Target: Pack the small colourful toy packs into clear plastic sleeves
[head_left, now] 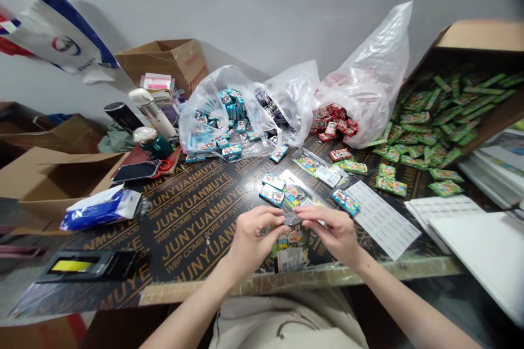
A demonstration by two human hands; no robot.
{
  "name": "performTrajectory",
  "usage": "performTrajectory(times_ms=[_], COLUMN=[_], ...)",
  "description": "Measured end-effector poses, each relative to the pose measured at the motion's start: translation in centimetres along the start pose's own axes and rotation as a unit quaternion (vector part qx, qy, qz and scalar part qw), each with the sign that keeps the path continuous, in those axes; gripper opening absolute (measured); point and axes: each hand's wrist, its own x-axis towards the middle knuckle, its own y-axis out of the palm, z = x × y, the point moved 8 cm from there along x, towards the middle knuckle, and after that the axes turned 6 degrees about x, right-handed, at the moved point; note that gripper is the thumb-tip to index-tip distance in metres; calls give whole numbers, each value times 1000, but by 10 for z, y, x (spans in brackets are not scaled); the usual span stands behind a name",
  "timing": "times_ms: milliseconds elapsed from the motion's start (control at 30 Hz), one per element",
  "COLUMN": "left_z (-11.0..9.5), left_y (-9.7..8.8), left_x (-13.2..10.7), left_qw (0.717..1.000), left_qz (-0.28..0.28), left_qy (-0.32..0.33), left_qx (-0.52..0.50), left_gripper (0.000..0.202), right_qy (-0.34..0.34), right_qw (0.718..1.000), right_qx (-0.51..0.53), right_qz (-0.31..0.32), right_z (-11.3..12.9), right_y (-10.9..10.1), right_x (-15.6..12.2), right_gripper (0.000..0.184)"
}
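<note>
Near the front edge of the table, my left hand [256, 232] and my right hand [333, 229] pinch the top of a printed plastic pouch [291, 253]. Its lower part hangs between my hands, with a pale label low on it. Just behind my fingers lie small blue boxes [271, 194] and another printed pouch [297, 192]. One more blue box [346, 202] rests beyond my right hand, beside a white label sheet [385, 218]. My fingers hide part of the pouch's upper edge.
Clear bags hold blue boxes [233, 112], purple boxes [270, 106] and red boxes [335, 120] along the wall. Green packs [434, 114] spill from a carton [478, 38] at right. A phone [137, 172], bottles and a blue packet [100, 210] lie left.
</note>
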Motion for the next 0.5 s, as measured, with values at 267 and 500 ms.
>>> performTrajectory(times_ms=[267,500], left_z=[19,-16], left_y=[2,4], left_x=[4,-9], left_qw=[983,994], left_qz=[31,-4], left_qy=[-144,82], left_qx=[-109,72], left_gripper=[12,9], right_qy=[13,31], right_qw=[999,997], right_qx=[29,65], right_qz=[-11,-11], right_z=[-1,-15], right_y=[4,-2], right_x=[-3,-3], right_gripper=[22,19])
